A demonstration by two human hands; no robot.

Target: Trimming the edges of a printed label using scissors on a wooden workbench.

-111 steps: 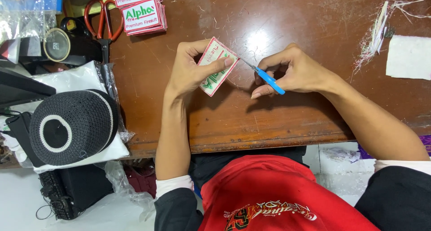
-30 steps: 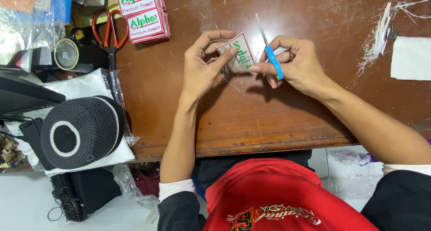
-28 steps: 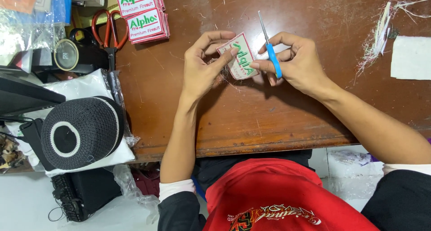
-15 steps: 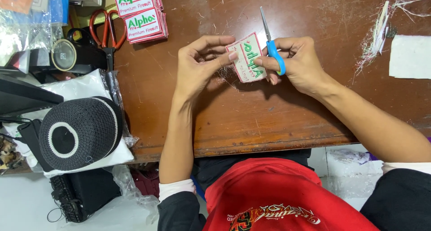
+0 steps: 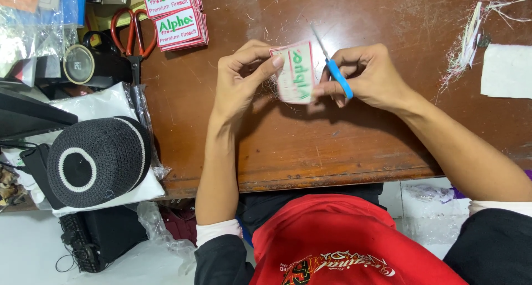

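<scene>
While an embroidered patch (image 5: 295, 73) with red trim and green lettering is pinched at its left edge by the left hand (image 5: 239, 83), its right edge is gripped by the right hand (image 5: 370, 77), so it's held just above the brown wooden table (image 5: 343, 146). A blue-handled thread snip (image 5: 334, 70) is also clasped in the right fingers, blade pointing away. More patches (image 5: 173, 14) are stacked top left, next to red-handled scissors (image 5: 131, 34). A black knitted cap (image 5: 95, 158) is parked at the left edge.
</scene>
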